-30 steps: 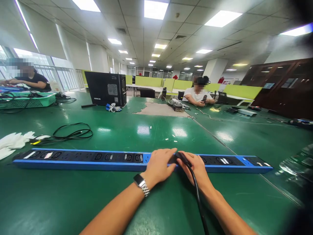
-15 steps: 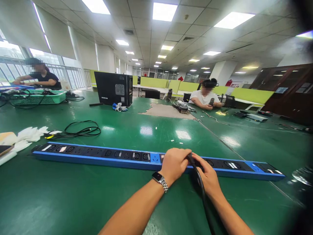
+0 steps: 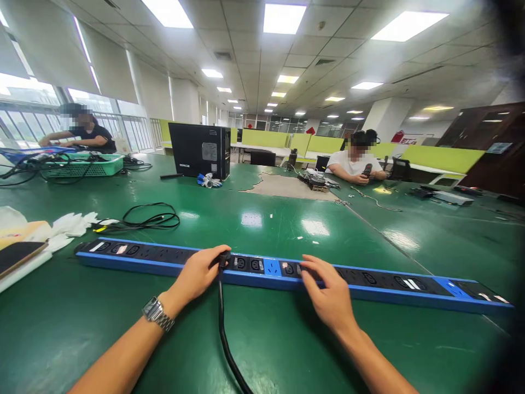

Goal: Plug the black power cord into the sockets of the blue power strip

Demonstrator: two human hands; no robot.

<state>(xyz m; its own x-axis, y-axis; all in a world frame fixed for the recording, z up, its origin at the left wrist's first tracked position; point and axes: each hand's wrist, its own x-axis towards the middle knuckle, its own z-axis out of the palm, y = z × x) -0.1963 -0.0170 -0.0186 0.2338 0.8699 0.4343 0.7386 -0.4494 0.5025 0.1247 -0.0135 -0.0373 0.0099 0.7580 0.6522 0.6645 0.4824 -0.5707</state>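
Note:
A long blue and black power strip (image 3: 250, 279) lies across the green table, its sockets facing up. My left hand (image 3: 200, 273), with a metal watch on the wrist, pinches a black power plug (image 3: 223, 258) over the sockets left of the blue socket block. I cannot tell whether the plug sits in a socket. Its thick black cable (image 3: 222, 323) runs down toward the bottom edge. On the right of that blue block, my right hand (image 3: 328, 293) rests at the strip with fingers apart, holding nothing.
Behind the strip's left end lies a coiled black cable (image 3: 150, 216). White gloves (image 3: 76, 227) are at the far left. A black computer case (image 3: 199, 150) and a green basket (image 3: 86, 165) stand farther back. Two people sit at the table's far sides.
My left hand has moved left along the strip, carrying the plug and cable. My right hand has come off the plug and its fingers have spread. The view has shifted slightly.

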